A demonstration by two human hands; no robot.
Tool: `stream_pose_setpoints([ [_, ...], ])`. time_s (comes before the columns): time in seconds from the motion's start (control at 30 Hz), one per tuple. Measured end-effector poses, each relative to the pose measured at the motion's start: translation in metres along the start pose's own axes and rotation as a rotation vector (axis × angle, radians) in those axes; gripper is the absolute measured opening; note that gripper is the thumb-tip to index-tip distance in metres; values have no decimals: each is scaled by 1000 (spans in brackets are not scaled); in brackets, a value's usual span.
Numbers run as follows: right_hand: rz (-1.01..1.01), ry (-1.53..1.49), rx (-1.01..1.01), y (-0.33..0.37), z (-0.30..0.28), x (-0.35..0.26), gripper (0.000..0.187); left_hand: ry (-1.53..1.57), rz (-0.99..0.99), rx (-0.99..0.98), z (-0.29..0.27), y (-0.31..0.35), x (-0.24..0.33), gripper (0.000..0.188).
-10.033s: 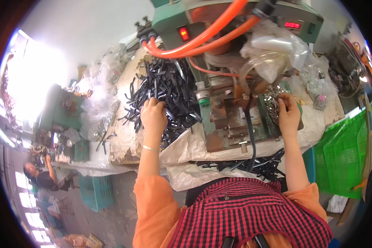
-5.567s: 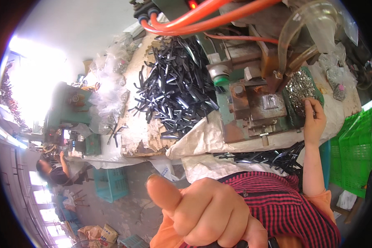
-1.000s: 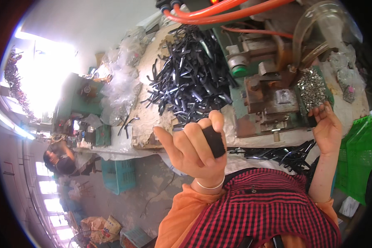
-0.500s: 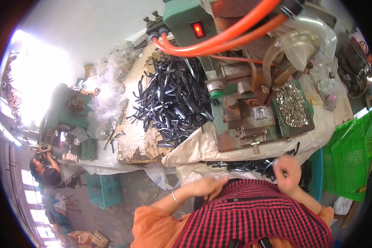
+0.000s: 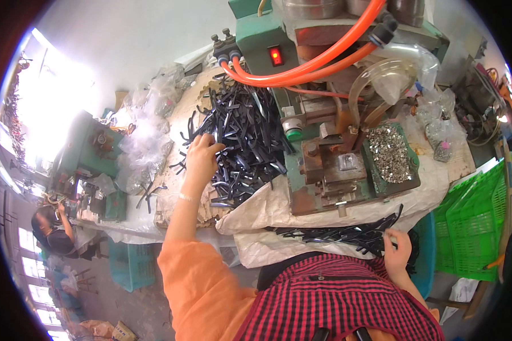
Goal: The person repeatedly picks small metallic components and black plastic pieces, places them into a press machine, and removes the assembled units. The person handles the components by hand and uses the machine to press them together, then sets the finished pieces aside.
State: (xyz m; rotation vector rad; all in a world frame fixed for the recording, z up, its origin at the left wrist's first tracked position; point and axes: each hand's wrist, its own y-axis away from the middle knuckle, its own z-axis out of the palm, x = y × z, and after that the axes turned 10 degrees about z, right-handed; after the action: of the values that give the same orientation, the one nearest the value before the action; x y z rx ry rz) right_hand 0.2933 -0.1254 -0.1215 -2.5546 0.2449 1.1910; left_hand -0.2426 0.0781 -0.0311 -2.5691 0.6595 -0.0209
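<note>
Beside the left edge of a large heap of black curved strips, my left hand reaches over the bench, palm down. Its thumb stands apart from the bent fingers, and no strip shows in it. Low on the right, my right hand is curled with thumb and fingertips close together. It is at the end of a smaller bunch of black strips lying on a pale cloth at the bench's front edge. Whatever its fingers hold, if anything, is too small to make out.
A green press machine with orange hoses and a lit red switch stands ahead. Small metal pieces fill its right tray. A green crate and blue tub stand right. Another person sits far left.
My left hand has moved from my lap up and forward to the strip heap. My right hand has dropped slightly beside the smaller bunch. The view has shifted a little.
</note>
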Motion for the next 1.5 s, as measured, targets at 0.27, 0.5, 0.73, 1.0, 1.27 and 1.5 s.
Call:
stream_pose_setpoints([
  [0.27, 111, -222, 23, -68, 7, -27, 12, 164, -86, 267, 7, -13, 14, 17],
  [0.5, -14, -442, 0, -128, 10, -106, 11, 454, 84, 673, -56, -44, 221, 14],
  [0.73, -10, -836, -221, -139, 52, -172, 23, 939, -145, 861, -74, -73, 249, 9],
  [1.0, 217, -1178, -360, -142, 72, -176, 32, 1135, -206, 775, -87, -109, 220, 16],
  [1.27, 16, -891, -373, -125, 36, -185, 49, 1251, -102, 703, -94, -89, 228, 8],
  [1.5, -182, 401, 271, -163, 16, -47, 27, 558, 447, 494, -51, -72, 261, 24],
])
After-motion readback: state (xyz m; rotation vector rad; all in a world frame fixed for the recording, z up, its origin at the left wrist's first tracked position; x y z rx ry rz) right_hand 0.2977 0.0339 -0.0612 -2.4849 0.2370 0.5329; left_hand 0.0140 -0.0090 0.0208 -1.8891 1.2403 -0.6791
